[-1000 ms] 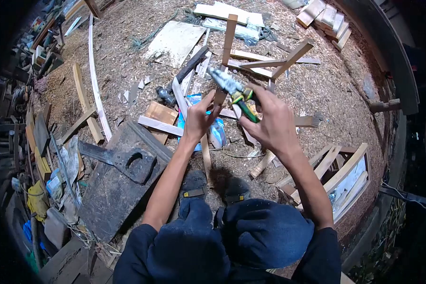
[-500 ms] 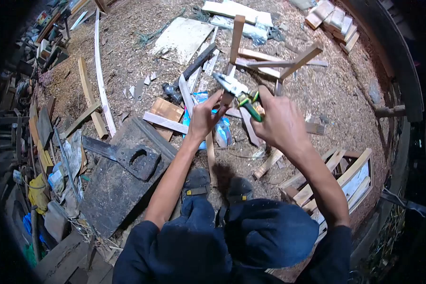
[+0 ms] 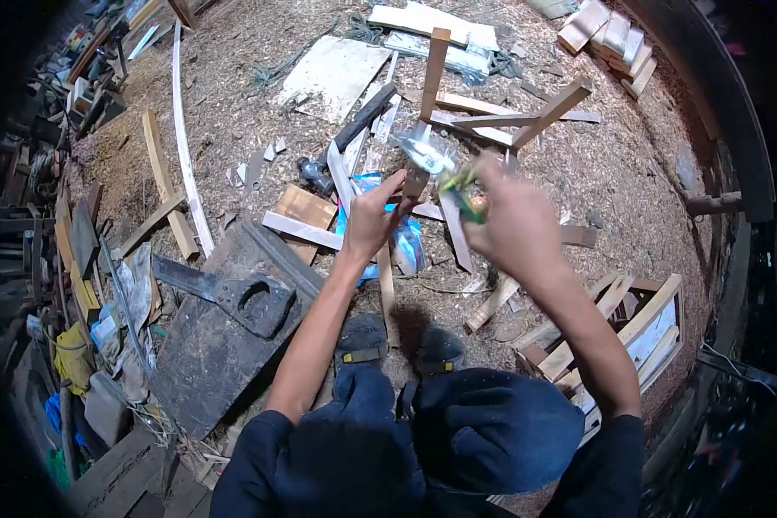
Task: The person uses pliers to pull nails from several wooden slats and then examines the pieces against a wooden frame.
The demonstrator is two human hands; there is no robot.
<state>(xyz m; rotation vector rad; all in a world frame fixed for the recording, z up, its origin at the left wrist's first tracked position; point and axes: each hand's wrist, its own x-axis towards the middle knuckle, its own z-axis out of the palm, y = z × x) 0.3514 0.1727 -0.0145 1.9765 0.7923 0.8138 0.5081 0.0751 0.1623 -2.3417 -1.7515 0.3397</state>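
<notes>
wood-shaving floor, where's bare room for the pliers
Free patches: between the long pale curved wood strip and the flat whitish board; also below the stacked pale blocks, right of the slanted brown wooden leg. Crowded around the left hand: black hammer, blue plastic packet, pale wooden stick.

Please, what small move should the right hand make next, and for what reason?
Perhaps the right hand should steady the pliers above the piece of wood, because they look blurred and lie close to the left hand, which holds that wood; I cannot tell whether the pliers touch it.
</notes>
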